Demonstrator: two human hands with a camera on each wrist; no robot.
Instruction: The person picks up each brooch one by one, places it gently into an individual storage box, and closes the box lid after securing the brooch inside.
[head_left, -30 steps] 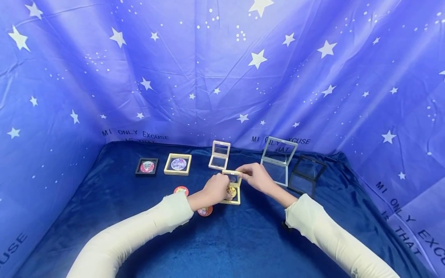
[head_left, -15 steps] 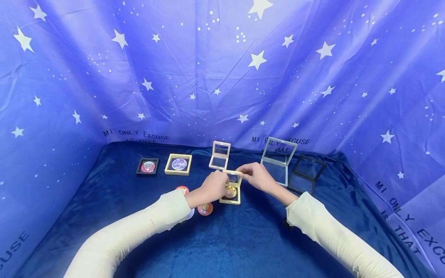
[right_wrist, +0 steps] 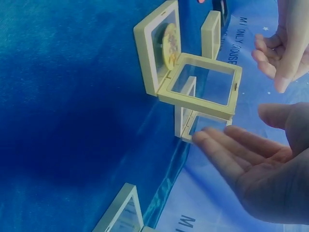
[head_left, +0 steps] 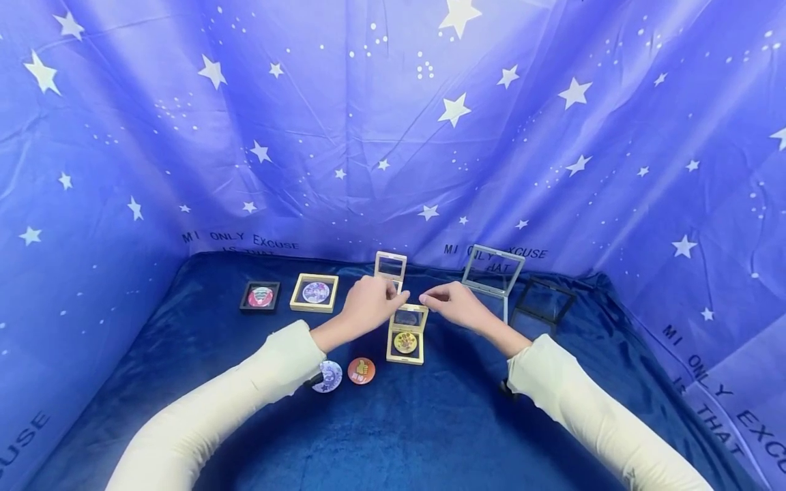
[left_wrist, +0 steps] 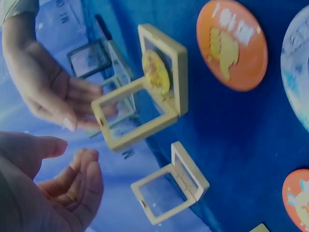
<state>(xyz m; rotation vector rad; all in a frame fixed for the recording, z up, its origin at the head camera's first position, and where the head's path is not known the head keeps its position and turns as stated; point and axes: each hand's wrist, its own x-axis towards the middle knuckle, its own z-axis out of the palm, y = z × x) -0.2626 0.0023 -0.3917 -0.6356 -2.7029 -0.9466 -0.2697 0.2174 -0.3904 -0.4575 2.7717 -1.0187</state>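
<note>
A small cream-yellow display case (head_left: 396, 359) stands with its clear-windowed lid raised. A round yellow badge (head_left: 405, 342) lies in its base. My left hand (head_left: 370, 305) hovers above and left of the lid, holding nothing, its fingers loosely bent in the left wrist view. My right hand (head_left: 457, 308) is at the lid's upper right corner with relaxed fingers; whether the fingertips touch the lid I cannot tell. An orange badge with a thumbs-up (left_wrist: 231, 46) and a pale purple badge (head_left: 329, 377) lie on the cloth, left of and nearer than the case.
Behind stands a pinkish open case (head_left: 391, 263), partly covered by my left hand. A grey-blue open case (head_left: 493, 269) and a black one (head_left: 544, 300) are at right. At left sit a black case (head_left: 259, 297) and a yellow case (head_left: 314, 293), both with badges. Starry curtain surrounds the blue cloth (head_left: 430, 436).
My left hand has lifted off the yellow badge and moved up and left, uncovering it in the case. My right hand has eased slightly off the lid's edge.
</note>
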